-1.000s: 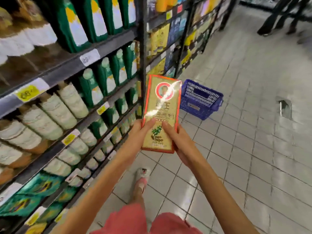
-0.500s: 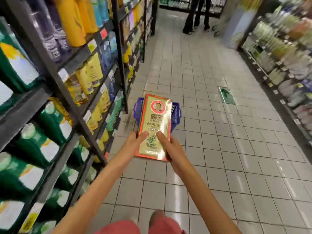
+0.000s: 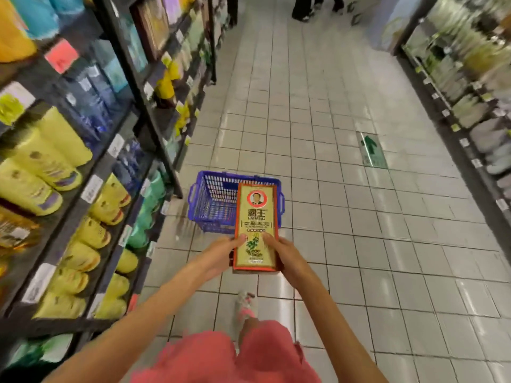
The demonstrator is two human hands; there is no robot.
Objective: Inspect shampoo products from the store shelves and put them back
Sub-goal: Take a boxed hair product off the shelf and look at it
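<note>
A tall gold shampoo box point(image 3: 255, 217) with a red border, a round portrait badge and a green plant print is held face-up in front of me. My left hand point(image 3: 221, 252) grips its lower left edge, thumb on the front. My right hand point(image 3: 282, 252) grips its lower right edge the same way. The store shelves point(image 3: 91, 172) on my left carry yellow, green and blue shampoo bottles.
A blue plastic shopping basket point(image 3: 210, 200) sits on the tiled floor just beyond the box. A second shelf run point(image 3: 470, 87) lines the right side. A person's legs point(image 3: 304, 6) stand far down the aisle. A green arrow marker point(image 3: 372, 150) is on the floor.
My view has swung from the left shelves toward the aisle and moved forward. The box stays in both hands, now lower and over the basket's near edge.
</note>
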